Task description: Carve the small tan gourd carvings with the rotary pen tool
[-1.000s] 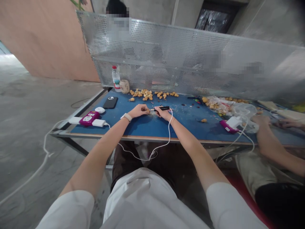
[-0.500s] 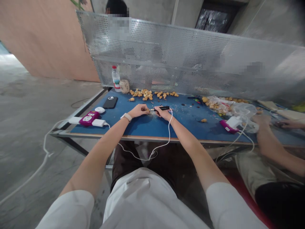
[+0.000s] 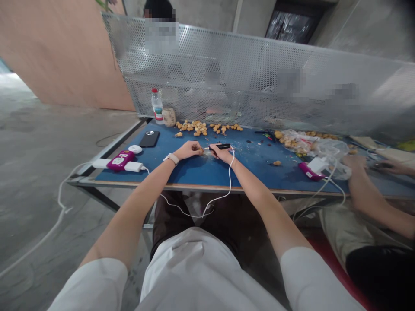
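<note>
My left hand (image 3: 190,150) is closed, its fingertips pinching a small tan piece (image 3: 201,151) that is mostly hidden by the fingers. It looks like the yellow gourd-like pieces (image 3: 194,127) heaped at the back of the table. In my right hand (image 3: 221,153) is a black pen-shaped electric engraving tool (image 3: 223,146) with a white cord (image 3: 230,177). Its thin metal tip points left and meets the held piece, or comes very close to it. Pale dust lies on the blue tabletop (image 3: 188,173) around both hands.
A bottle (image 3: 157,108) and a jar (image 3: 169,117) stand back left. Nearer are a phone (image 3: 149,138), a white case (image 3: 135,149) and a purple power strip (image 3: 120,160). Plastic bags (image 3: 319,149) lie right, beside a co-worker's arm (image 3: 369,194). A perforated metal screen (image 3: 253,77) rises behind.
Both hands stay almost in place, with the tool's tip still at the small piece. The view has shifted very slightly. At the far right, the co-worker's hand has moved a little.
</note>
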`<state>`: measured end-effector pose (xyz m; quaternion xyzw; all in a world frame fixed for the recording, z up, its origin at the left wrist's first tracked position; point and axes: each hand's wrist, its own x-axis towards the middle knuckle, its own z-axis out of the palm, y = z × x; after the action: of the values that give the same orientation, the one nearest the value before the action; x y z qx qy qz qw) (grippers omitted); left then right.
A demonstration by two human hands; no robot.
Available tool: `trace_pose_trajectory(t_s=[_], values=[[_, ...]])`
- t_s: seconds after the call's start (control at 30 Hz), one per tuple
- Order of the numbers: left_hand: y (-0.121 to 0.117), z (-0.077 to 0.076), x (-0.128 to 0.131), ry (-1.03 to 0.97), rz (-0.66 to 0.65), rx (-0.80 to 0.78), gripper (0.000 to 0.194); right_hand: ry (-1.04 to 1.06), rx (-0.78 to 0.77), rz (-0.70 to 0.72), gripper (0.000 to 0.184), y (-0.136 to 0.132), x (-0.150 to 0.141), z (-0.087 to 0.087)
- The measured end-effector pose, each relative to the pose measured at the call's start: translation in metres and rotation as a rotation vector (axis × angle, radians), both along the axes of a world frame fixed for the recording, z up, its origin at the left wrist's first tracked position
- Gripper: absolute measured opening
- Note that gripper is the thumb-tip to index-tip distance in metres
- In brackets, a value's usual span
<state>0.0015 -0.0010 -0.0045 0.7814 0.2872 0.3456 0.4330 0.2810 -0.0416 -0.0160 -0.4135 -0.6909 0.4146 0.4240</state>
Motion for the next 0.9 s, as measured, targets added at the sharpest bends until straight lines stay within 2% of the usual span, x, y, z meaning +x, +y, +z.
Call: trace_pose_trajectory(t_s=[0.47,0.9], values=[[-0.0013,0.0011,0.001,0.009,0.015,-0.038,0.065,-0.004,-0.018,-0.02,0.077,-0.0026,-0.0016,0.0028],[-0.0022,0.0024,0.0006,-0.003,0.007,-0.028,0.064,-0.005,-0.01,-0.018,0.082,-0.0018,-0.0015,0.0021]])
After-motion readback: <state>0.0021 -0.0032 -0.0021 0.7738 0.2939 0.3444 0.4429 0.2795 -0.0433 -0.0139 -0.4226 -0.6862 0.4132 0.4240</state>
